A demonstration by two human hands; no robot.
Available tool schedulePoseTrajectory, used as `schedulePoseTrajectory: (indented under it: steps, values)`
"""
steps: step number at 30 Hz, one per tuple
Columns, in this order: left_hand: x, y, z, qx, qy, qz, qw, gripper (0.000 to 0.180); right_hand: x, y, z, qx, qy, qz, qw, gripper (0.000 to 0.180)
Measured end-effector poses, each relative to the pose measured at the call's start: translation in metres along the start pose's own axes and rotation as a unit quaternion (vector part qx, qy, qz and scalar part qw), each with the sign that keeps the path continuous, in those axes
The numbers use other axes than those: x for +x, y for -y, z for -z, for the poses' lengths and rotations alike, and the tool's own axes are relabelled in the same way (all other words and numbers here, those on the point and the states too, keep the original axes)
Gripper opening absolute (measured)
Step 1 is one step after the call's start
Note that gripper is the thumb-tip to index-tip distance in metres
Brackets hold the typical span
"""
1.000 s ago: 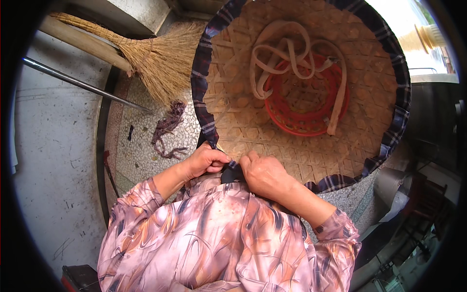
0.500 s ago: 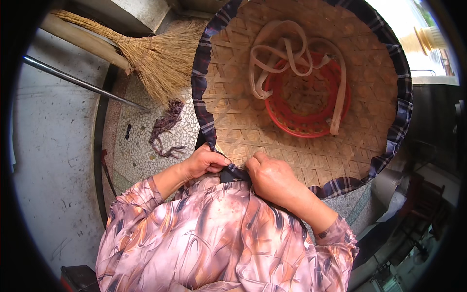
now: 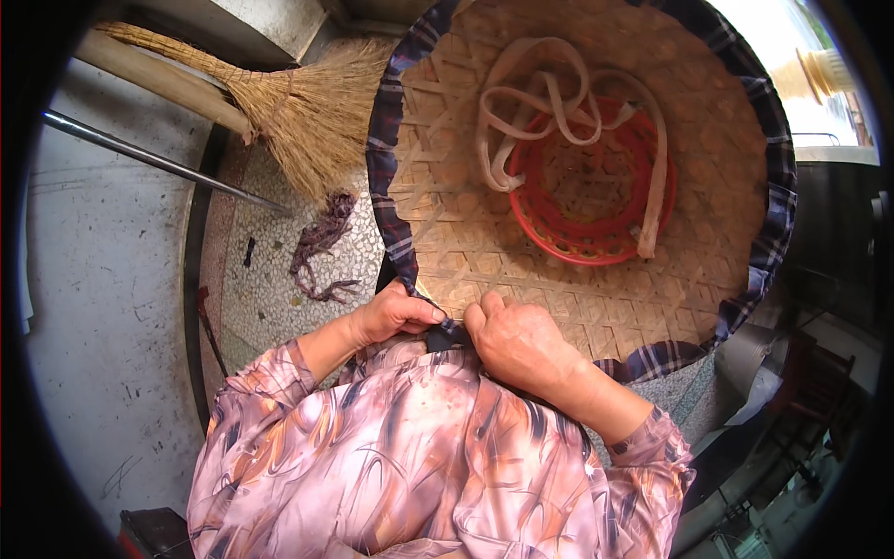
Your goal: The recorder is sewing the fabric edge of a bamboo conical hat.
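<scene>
A large round woven bamboo tray lies in front of me, its rim wrapped in dark plaid cloth edging. At the near rim my left hand is closed, thumb and fingers pinching the edging. Just right of it, my right hand is closed over the same near rim, gripping the edging with its knuckles up; its fingertips are mostly hidden. A short dark bunch of cloth shows between the two hands. Inside the tray sit a red plastic basket and a loosely looped pale strap, partly across the basket.
A straw broom rests at the far left beside a wooden pole and a metal rod. A knotted strip of dark cloth lies on the speckled floor. Dark wooden furniture stands at the right.
The tray and both hands have shifted very slightly. Less edging shows between my hands, and my right hand has turned a little at the rim. Both hands keep their hold.
</scene>
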State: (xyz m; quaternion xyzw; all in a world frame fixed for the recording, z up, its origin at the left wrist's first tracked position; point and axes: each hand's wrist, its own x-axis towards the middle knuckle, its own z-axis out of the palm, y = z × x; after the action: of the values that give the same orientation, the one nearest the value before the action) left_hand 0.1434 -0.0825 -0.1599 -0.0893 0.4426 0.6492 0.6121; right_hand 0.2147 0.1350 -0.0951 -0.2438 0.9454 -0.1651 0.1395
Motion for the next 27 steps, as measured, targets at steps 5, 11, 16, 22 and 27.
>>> schedulePoseTrajectory:
  steps: [5, 11, 16, 22, 27]
  values:
    - [-0.002, -0.001, -0.003, 0.017, -0.013, -0.006, 1.0, 0.019, 0.005, 0.002, -0.001, 0.035, -0.013, -0.002, 0.999, 0.014]
    - [-0.007, -0.011, -0.014, 0.015, -0.036, 0.011, 0.999, 0.006, 0.009, 0.0, 0.001, -0.017, 0.027, 0.039, 0.999, 0.01]
    - [-0.007, -0.002, -0.002, 0.03, -0.016, 0.009, 0.999, 0.008, 0.003, -0.01, 0.003, 0.114, 0.038, 0.017, 0.993, 0.016]
    - [-0.008, -0.006, -0.008, 0.044, -0.033, -0.001, 0.999, 0.016, -0.002, -0.023, 0.006, 0.321, -0.023, -0.043, 0.946, 0.013]
    - [-0.006, -0.003, -0.003, 0.03, -0.021, -0.007, 0.999, 0.018, 0.0, -0.023, 0.005, 0.341, 0.007, -0.088, 0.936, 0.015]
